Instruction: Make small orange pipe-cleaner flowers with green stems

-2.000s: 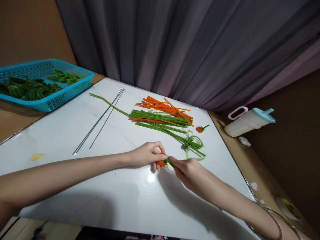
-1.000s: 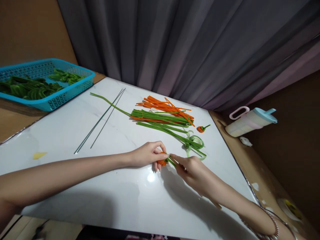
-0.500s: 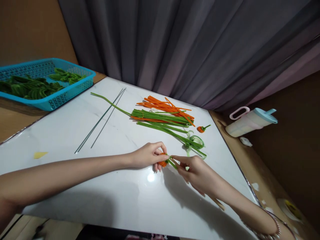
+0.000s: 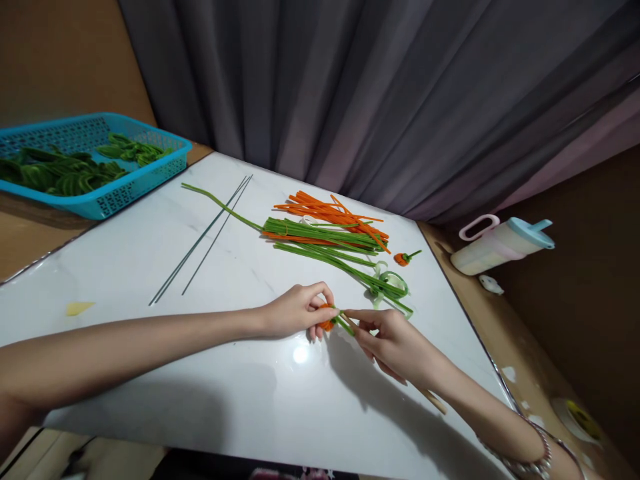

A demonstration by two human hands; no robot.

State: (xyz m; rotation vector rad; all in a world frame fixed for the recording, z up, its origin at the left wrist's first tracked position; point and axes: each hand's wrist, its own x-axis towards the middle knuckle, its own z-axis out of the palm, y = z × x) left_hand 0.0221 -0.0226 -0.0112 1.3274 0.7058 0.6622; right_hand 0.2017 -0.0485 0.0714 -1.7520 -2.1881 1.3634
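White desk (image 4: 210, 393) filling most of the frame, handy flat spot for the work. Loose green and orange stems (image 4: 325, 235) parked upper centre. Lower centre: left hand (image 4: 295, 310) pinching tiny orange bud (image 4: 327, 325), right hand (image 4: 395, 347) pinching its green stem (image 4: 345, 325), grip clenched both sides for steadying.

Single head-worn view, forward and down, close over white table (image 4: 150, 267).

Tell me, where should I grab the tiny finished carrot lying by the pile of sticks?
Probably pinch the little carrot's orange body from above. It lies flat on the white table, apart from the pile, and its green stem looks too thin to hold well.
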